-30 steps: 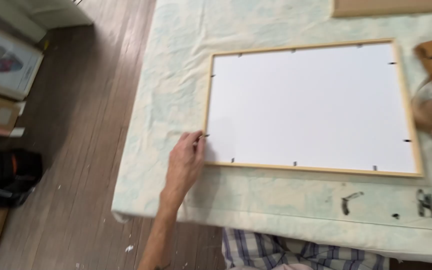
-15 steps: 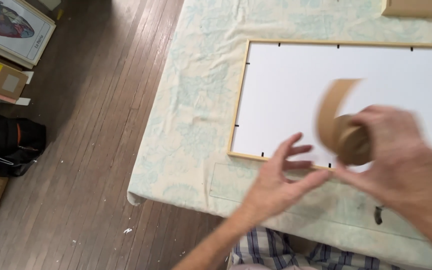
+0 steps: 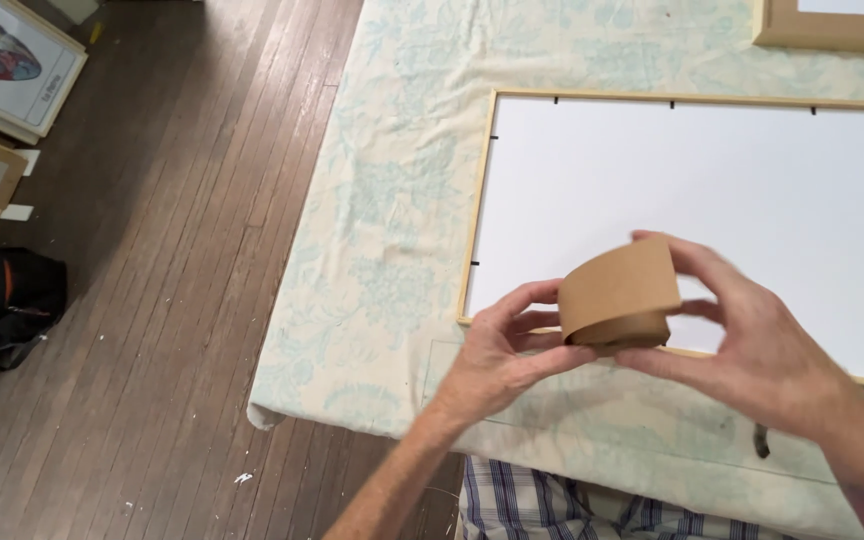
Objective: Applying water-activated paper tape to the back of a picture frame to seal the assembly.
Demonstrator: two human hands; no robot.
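Matt brown paper tape roll (image 3: 620, 295), pale wood frame (image 3: 476, 220), patterned cloth table cover (image 3: 382, 200)

Both hands held a roll of brown paper tape (image 3: 620, 295) above the near edge of a wooden picture frame (image 3: 476, 215) lying face down on a floral-clothed table (image 3: 382, 200). The left hand (image 3: 497, 355) pinched its side; the right hand (image 3: 752, 345) gripped it from the other side.
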